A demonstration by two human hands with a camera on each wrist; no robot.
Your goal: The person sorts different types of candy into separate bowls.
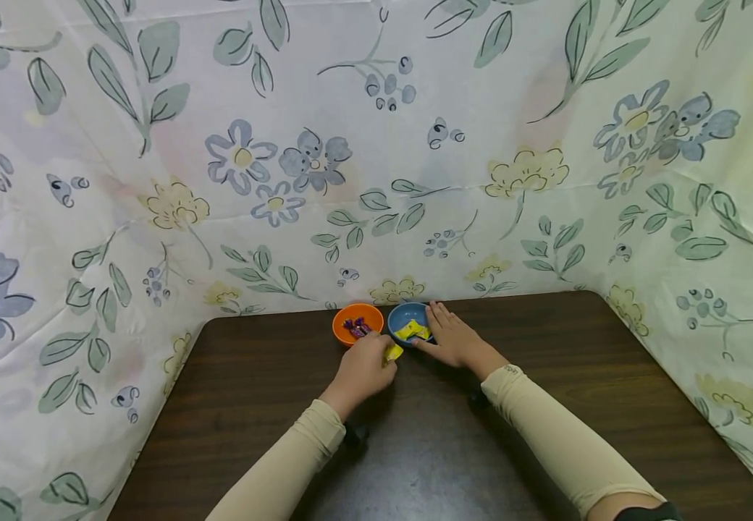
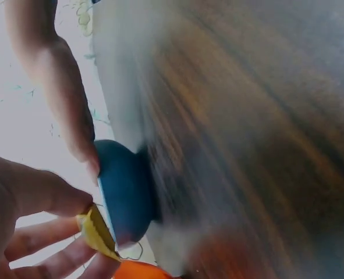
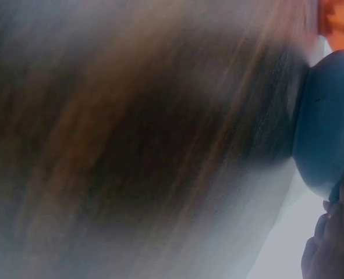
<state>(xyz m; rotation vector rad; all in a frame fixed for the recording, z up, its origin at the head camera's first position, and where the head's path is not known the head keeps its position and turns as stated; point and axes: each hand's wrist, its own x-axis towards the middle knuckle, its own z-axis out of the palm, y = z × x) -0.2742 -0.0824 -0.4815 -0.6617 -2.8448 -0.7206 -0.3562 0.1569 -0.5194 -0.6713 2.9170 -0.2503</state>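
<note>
Between thumb and fingers, my left hand [image 1: 365, 367] pinches a yellow-wrapped candy [image 2: 96, 233], close to the near rim of a small blue bowl [image 2: 125, 192]. More yellow-wrapped candies [image 1: 412, 331] lie inside that blue bowl. My right hand [image 1: 457, 339] rests against the bowl's right side, its fingers straight along the rim and the thumb at the near edge. Just left of it stands an orange bowl [image 1: 344, 334] with several purple-wrapped candies [image 1: 357, 327] in it. Part of the orange bowl's near side is close behind my left hand.
Both bowls stand near the far edge of a dark wood-grain table [image 1: 253, 391]. Behind it and along both sides hangs a floral cloth [image 1: 376, 253]. Dark wrist bands [image 1: 354, 434] sit under the cream sleeves.
</note>
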